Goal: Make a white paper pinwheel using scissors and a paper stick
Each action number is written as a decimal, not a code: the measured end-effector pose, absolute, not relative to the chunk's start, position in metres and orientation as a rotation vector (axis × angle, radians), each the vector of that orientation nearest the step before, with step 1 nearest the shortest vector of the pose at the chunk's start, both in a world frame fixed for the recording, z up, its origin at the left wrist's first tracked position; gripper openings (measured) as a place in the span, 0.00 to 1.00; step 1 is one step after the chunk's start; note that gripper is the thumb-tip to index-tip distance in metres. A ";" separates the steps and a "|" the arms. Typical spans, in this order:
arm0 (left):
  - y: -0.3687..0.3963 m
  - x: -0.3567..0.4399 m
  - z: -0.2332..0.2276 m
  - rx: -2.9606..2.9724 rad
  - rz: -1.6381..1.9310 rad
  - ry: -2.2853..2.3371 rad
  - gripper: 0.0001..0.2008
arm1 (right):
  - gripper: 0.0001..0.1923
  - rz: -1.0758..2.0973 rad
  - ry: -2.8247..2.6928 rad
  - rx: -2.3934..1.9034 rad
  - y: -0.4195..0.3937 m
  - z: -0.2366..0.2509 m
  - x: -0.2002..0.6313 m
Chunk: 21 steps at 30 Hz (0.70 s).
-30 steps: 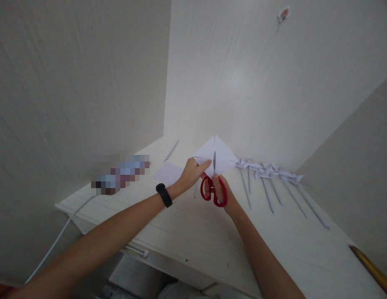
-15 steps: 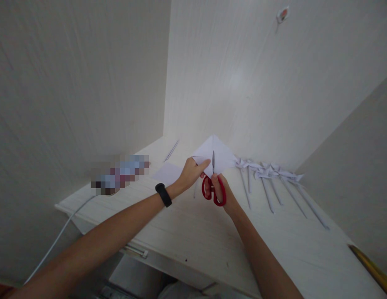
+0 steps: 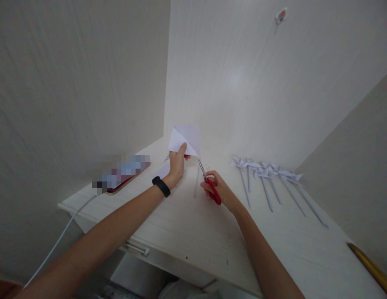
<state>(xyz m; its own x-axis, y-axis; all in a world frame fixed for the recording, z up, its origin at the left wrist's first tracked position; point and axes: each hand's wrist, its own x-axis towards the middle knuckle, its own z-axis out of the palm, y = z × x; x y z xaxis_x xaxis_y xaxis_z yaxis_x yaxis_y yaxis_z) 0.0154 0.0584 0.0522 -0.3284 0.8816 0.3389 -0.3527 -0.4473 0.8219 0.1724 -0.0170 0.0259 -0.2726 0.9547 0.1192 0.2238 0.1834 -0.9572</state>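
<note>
My left hand [image 3: 177, 162], below a black wristband, pinches a creased white square of paper [image 3: 191, 135] above the desk, thumb on its near face. In my right hand [image 3: 220, 187] is a pair of scissors [image 3: 213, 192] with red handles. Their blades point up and left, the tips close to the paper's lower right corner; whether they touch it I cannot tell. A thin paper stick [image 3: 196, 182] lies on the desk between my hands. Another sheet of paper [image 3: 162, 170] lies partly hidden behind my left wrist.
Several white paper pinwheels [image 3: 268, 171] on rolled sticks lie in a row at the right. A phone-like device [image 3: 129, 178], its screen blurred out, rests at the left with a white cable [image 3: 68, 224]. Walls enclose the desk [image 3: 168, 226] at its back and sides.
My left hand has moved left and turned the paper. The scissors have come out of the paper, their blades now closer together and tilted leftward in my right hand.
</note>
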 end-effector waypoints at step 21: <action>0.048 0.034 0.029 1.394 1.357 0.817 0.17 | 0.12 0.037 -1.925 -1.802 0.005 0.002 0.213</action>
